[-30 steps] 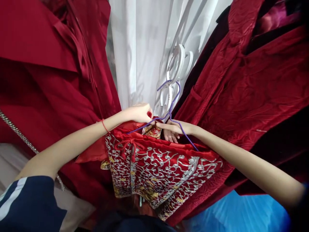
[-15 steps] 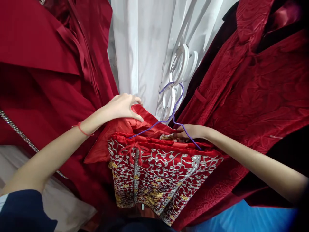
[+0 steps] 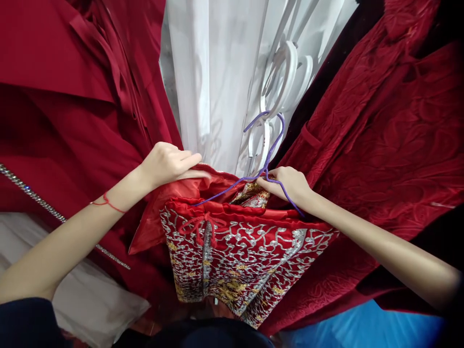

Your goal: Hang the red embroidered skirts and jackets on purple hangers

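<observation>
A red garment point(image 3: 239, 251) with silver and gold embroidery hangs on a thin purple hanger point(image 3: 266, 159) between other hung clothes. My left hand point(image 3: 166, 162) lies on the garment's plain red satin edge point(image 3: 195, 183) at its upper left, fingers curled and pinching the cloth. My right hand point(image 3: 288, 183) is closed at the top of the garment, fingers gripping the cloth beside the hanger's neck. The purple hook reaches up among white hangers point(image 3: 286, 82).
A dark red satin robe point(image 3: 65, 106) hangs on the left with a rhinestone chain point(image 3: 39, 205). A crushed velvet red coat point(image 3: 380, 145) hangs on the right. A white curtain point(image 3: 217, 72) is behind. Blue fabric point(image 3: 362, 324) shows at the bottom right, pale cloth point(image 3: 83, 299) at the bottom left.
My left hand moved left and up from the hanger's neck to the satin edge, which spread out. My right hand rose from under the cloth to grip beside the hanger's neck.
</observation>
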Available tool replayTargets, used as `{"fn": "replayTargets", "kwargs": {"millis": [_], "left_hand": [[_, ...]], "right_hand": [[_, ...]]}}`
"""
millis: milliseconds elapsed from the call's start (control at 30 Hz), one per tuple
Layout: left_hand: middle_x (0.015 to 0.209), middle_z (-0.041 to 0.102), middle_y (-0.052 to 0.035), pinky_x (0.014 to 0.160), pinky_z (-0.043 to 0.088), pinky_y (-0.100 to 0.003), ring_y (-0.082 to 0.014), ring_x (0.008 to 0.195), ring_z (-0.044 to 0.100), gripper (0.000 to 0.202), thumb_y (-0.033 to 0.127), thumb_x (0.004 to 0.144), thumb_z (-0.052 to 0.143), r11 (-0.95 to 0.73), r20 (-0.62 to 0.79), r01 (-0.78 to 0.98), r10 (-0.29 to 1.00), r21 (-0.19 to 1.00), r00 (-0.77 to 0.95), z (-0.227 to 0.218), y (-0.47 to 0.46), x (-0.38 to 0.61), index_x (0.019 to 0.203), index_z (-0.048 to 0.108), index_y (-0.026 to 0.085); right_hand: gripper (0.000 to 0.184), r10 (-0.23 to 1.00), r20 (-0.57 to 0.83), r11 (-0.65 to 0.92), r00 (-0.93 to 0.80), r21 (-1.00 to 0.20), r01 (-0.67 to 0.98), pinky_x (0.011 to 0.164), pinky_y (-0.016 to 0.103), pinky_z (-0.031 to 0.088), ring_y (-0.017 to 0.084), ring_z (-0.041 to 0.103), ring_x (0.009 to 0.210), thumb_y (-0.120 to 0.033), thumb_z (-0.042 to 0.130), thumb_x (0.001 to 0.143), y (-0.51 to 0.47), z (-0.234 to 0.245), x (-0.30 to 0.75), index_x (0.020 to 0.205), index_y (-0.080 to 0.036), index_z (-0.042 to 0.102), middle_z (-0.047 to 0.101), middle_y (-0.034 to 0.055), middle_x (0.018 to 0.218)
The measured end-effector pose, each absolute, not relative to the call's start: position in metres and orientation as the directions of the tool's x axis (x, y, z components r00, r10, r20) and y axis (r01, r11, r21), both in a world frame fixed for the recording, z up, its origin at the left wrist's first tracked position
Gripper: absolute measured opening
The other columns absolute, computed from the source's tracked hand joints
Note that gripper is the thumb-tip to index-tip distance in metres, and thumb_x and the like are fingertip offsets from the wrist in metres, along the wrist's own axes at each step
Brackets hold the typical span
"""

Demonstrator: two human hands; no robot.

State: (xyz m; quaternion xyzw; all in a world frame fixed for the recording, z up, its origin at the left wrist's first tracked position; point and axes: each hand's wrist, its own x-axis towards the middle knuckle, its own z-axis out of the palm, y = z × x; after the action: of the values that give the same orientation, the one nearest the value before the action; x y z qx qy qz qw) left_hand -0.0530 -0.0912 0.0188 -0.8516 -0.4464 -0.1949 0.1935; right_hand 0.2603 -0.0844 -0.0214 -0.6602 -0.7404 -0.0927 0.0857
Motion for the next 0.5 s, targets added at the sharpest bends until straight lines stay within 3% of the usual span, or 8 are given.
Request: {"fn": "replayTargets", "kwargs": {"millis": [100,200,333,433,500], "left_hand": [[0.063,0.062,-0.0046,0.064,0.043,-0.032,-0.0227,0.066,0.064,0.055,0.078,0.074,0.061,-0.519,0.451,0.833,0.707,-0.191,0.544,0.009,-0.082,-0.068,0.083,0.068,0.025],[0.075,0.071,-0.0080,0.066,0.045,-0.030,-0.0251,0.076,0.069,0.047,0.064,0.079,0.066,-0.461,0.465,0.878,0.754,-0.130,0.465,-0.006,-0.074,-0.086,0.101,0.070,0.023],[0.086,0.076,-0.0079,0.063,0.043,-0.027,-0.0247,0.080,0.070,0.032,0.050,0.086,0.059,-0.311,0.462,0.949,0.850,0.054,0.252,-0.027,-0.071,-0.106,0.094,0.074,0.023],[0.081,0.076,-0.0049,0.060,0.040,-0.026,-0.0216,0.070,0.069,0.037,0.047,0.091,0.049,-0.217,0.486,0.962,0.867,0.163,0.113,-0.040,-0.078,-0.115,0.109,0.072,0.024],[0.080,0.076,-0.0053,0.059,0.037,-0.027,-0.0217,0.069,0.068,0.040,0.042,0.095,0.041,-0.176,0.548,0.974,0.833,0.142,0.070,-0.044,-0.089,-0.120,0.118,0.069,0.024]], "right_hand": [[0.058,0.966,0.226,0.120,-0.125,0.033,0.992,0.060,0.031,0.040,0.028,0.069,0.076,-0.067,0.046,0.088,-0.087,-0.022,0.259,0.072,-0.018,0.072,0.072,0.0150,0.074],[0.053,0.947,0.190,0.259,-0.260,0.029,0.965,0.057,0.029,0.038,0.024,0.067,0.071,-0.064,0.048,0.089,-0.088,-0.022,0.256,0.073,-0.020,0.071,0.071,0.0115,0.070],[0.044,0.852,0.200,0.490,-0.484,0.023,0.872,0.057,0.027,0.037,0.021,0.067,0.075,-0.058,0.047,0.094,-0.085,-0.021,0.254,0.085,-0.022,0.070,0.072,0.0084,0.080],[0.042,0.808,0.217,0.565,-0.547,-0.022,0.825,0.057,0.026,0.037,0.020,0.067,0.076,-0.056,0.048,0.095,-0.079,-0.019,0.255,0.086,-0.022,0.071,0.072,0.0075,0.081],[0.041,0.799,0.229,0.581,-0.557,-0.055,0.812,0.059,0.025,0.038,0.020,0.067,0.077,-0.056,0.049,0.094,-0.077,-0.018,0.257,0.084,-0.023,0.071,0.072,0.0065,0.080]]}}
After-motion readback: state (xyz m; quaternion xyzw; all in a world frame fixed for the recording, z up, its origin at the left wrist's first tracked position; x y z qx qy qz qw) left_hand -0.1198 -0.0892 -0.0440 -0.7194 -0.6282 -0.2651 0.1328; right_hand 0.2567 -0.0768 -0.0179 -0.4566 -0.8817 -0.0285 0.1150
